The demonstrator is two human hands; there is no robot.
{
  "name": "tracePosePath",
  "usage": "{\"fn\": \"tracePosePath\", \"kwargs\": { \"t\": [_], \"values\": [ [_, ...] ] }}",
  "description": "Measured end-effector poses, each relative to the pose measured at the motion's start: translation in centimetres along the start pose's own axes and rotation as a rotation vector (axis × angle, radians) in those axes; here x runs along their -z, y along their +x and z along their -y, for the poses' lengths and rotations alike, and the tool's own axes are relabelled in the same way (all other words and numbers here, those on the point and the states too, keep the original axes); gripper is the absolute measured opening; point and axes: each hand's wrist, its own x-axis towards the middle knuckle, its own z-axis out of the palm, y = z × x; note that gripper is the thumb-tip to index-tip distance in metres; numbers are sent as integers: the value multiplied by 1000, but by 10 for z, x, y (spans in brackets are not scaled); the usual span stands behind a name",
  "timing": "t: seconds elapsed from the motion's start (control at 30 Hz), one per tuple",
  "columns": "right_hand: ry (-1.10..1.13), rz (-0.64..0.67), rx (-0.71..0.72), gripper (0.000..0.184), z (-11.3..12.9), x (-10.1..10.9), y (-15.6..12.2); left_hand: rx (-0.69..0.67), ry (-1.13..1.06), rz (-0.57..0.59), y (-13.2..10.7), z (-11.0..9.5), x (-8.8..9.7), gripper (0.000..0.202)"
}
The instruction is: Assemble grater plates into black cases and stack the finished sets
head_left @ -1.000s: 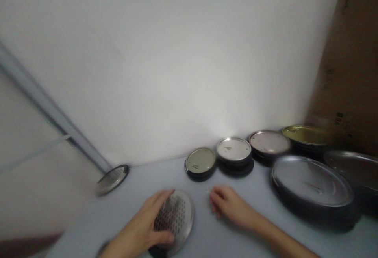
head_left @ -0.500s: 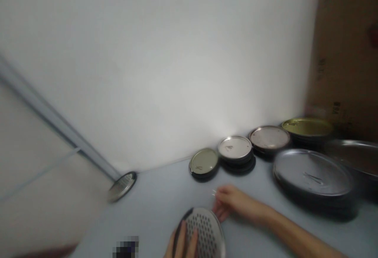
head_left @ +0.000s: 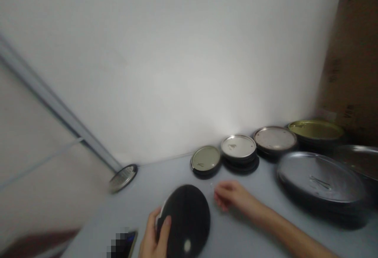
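My left hand point(head_left: 155, 234) grips a round black disc point(head_left: 189, 220) by its left edge, thumb on the smooth black face; a thin silvery rim shows at its upper left. Just right of the disc, and apart from it, my right hand point(head_left: 228, 195) is closed with its fingers curled. A faint, thin pale thing shows at its fingertips, too small and blurred to name. Beyond the hands lies a small pale-green metal-topped disc point(head_left: 206, 158) with a dark rim, beside a stack with a silver top point(head_left: 238, 146).
Farther right are a pinkish-topped stack point(head_left: 275, 138), a yellow-green one point(head_left: 315, 129) and a large silver-topped stack point(head_left: 321, 176). A metal-faced disc point(head_left: 124, 178) leans at the table's far left corner. A partly blurred-out phone-like object point(head_left: 132, 244) lies near the front. A cardboard box point(head_left: 351, 73) stands right.
My left hand has turned the disc over: its perforated metal face showed before, its black face shows now. My right hand was touching or close to the disc's edge and is now apart from it.
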Motion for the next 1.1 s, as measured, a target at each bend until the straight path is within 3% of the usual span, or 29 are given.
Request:
{"fn": "tracePosePath", "kwargs": {
  "t": [0.1,0.23,0.37,0.53,0.7,0.8,0.93,1.1],
  "values": [
    [-44,6,-28,51,-4,-2,1,73,-163,80,6,-5,-19,88],
    [-64,-9,-60,50,-7,-5,2,130,-184,227,7,8,-27,94],
    [-133,-66,-15,47,-5,-6,1,126,-155,289,9,18,-17,95],
    [-165,-86,42,45,-5,-5,0,47,34,426,25,15,9,82],
    [-202,-78,81,49,-3,-7,-2,-111,244,363,58,8,21,58],
    [-191,-79,89,56,-2,-8,-2,-212,339,307,65,-6,8,50],
    [-104,-131,79,61,-3,-5,3,-438,572,303,52,-39,-24,26],
    [-59,-186,106,59,-2,4,6,-432,812,384,44,-69,-52,14]
  ]
}}
